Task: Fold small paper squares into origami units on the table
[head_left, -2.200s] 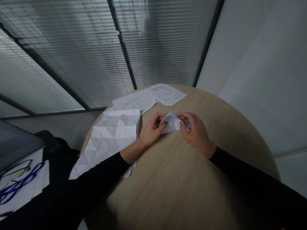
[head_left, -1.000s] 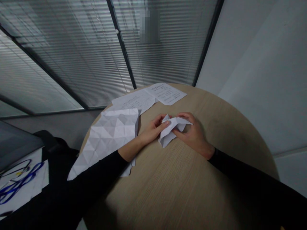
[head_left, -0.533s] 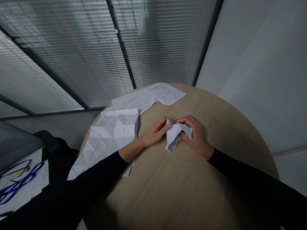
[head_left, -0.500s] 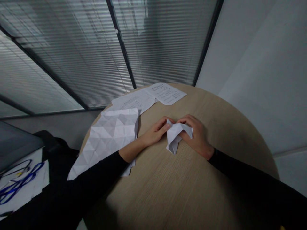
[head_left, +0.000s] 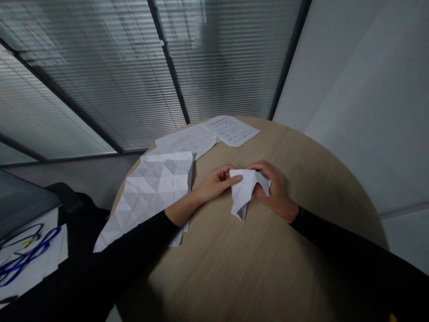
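Note:
Between my two hands is a small piece of folded white paper [head_left: 243, 188], creased and bent, with a pointed flap hanging down at its near side. My left hand [head_left: 216, 182] pinches its left edge, the thumb lying flat on top and the fingers behind. Around its right part my right hand [head_left: 275, 190] is closed, with the thumb under the raised fold and the fingers at the far side. The right fingertips are partly hidden by the paper. To the left, a large creased sheet of paper [head_left: 157, 181] with a triangular fold pattern lies near my left forearm.
Printed sheets [head_left: 231, 129] lie at the far edge of the round wooden table [head_left: 228, 268]. Beyond it are glass panels with blinds [head_left: 234, 80] and a pale wall [head_left: 378, 112]. At lower left, blue cords [head_left: 33, 252] rest on white papers beside a dark bag-like shape.
The upper left corner of the folded paper, which was peaked, now lies flatter and squarer. My left thumb has slid slightly right onto its face. The right hand keeps its hold.

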The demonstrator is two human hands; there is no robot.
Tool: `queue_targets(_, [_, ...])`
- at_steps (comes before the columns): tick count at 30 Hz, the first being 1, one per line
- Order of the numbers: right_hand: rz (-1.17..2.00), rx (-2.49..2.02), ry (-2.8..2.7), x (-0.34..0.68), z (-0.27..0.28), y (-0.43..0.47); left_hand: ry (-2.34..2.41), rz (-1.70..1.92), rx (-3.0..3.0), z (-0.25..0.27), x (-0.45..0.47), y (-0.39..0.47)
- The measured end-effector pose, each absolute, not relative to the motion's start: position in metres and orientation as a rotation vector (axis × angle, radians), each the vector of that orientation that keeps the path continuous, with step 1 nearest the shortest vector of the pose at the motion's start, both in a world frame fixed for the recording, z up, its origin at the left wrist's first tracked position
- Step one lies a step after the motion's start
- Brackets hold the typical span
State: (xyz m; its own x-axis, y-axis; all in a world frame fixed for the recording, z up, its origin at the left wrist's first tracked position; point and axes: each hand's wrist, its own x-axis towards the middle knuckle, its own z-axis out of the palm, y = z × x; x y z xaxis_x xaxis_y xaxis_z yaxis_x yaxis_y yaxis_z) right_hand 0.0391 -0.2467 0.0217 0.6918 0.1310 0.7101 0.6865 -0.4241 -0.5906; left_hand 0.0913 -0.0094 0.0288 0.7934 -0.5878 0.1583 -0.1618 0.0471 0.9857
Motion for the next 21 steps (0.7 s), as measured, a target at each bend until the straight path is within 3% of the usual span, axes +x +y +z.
queue_targets(8, [-0.527, -1.607, -0.582, 0.049, 0.009, -0.247, -0.426, -0.264, 1.367, 0.019, 0.098, -0.011])
queue_targets(15, [-0.215, -1.664, -0.457, 0.061, -0.002, -0.24, -0.386, -0.16, 1.415, 0.016, 0.1, -0.012])
queue_targets(21, [-0.208, -1.682, -0.511, 0.057, 0.0, -0.236, -0.663, 0.25, 1.808, 0.03, 0.086, -0.007])
